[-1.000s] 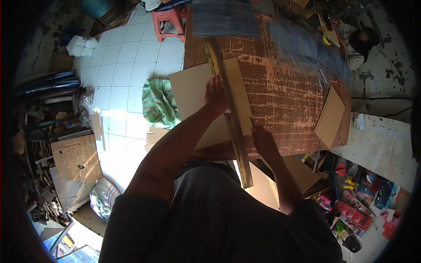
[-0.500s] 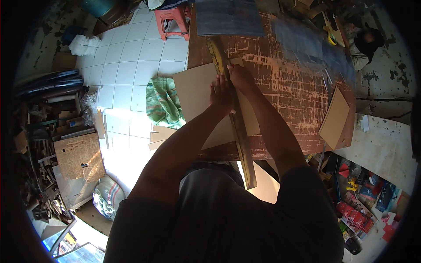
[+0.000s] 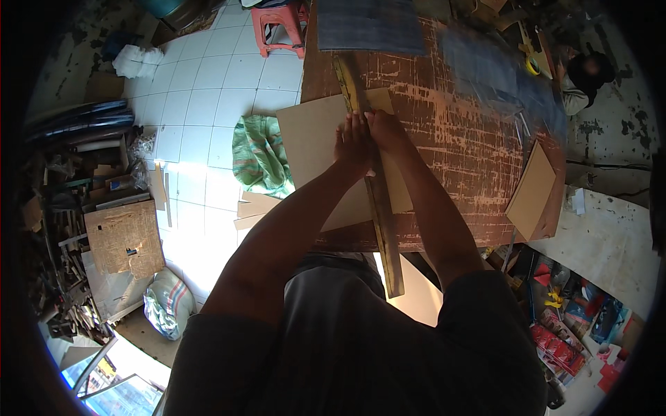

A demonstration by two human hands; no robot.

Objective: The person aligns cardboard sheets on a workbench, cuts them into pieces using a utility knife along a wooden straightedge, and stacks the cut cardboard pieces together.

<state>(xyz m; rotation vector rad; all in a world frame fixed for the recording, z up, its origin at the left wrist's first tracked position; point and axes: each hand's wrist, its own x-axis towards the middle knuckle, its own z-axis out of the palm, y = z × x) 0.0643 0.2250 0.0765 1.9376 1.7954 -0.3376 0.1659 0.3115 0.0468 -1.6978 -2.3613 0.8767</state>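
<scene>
A long, worn yellowish straightedge lies lengthwise across a sheet of greyish-brown board on the scratched table; its near end juts past the table edge toward me. My left hand rests flat on the straightedge, fingers stretched forward and pressing down. Right beside it, along the straightedge's right side, my right hand is closed, with its fingers curled low against the board. Whatever those fingers grip is hidden by the hand.
The scratched brown table carries a dark sheet at its far end and board pieces at right. Left on the tiled floor are a green sack and red stool. Another person sits at far right.
My right hand has slid a short way toward me along the straightedge. My left hand stays pressed on it; the whole view has shifted slightly.
</scene>
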